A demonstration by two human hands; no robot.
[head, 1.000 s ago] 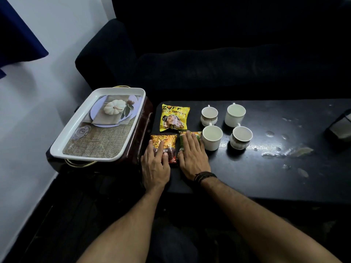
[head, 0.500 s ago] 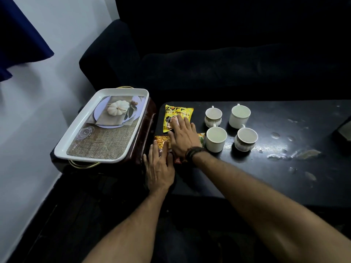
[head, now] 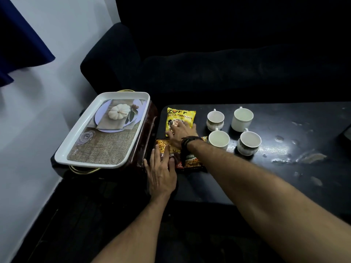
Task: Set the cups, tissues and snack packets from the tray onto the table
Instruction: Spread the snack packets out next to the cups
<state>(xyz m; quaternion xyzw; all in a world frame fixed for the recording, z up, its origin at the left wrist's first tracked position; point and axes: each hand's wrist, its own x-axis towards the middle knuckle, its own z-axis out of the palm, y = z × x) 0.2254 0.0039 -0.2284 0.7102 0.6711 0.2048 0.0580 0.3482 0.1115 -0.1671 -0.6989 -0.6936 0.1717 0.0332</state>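
Observation:
The white tray stands left of the black table; only its printed picture shows inside it. On the table's left end lie a yellow snack packet, a brown-orange packet and a green-orange packet. Several white cups stand right of them, such as the near-left cup and the far-right cup. My left hand lies flat on the brown-orange packet, fingers apart. My right hand rests spread on the yellow packet's lower half. No tissues are visible.
The tray sits on a dark brown stand with gold handles. A dark sofa runs behind the table. Wet patches mark the table's right part. A dark object sits at the right edge. A white wall is on the left.
My right hand has left the green-orange packet and moved away from me onto the yellow packet. My left hand has stayed on the brown-orange packet.

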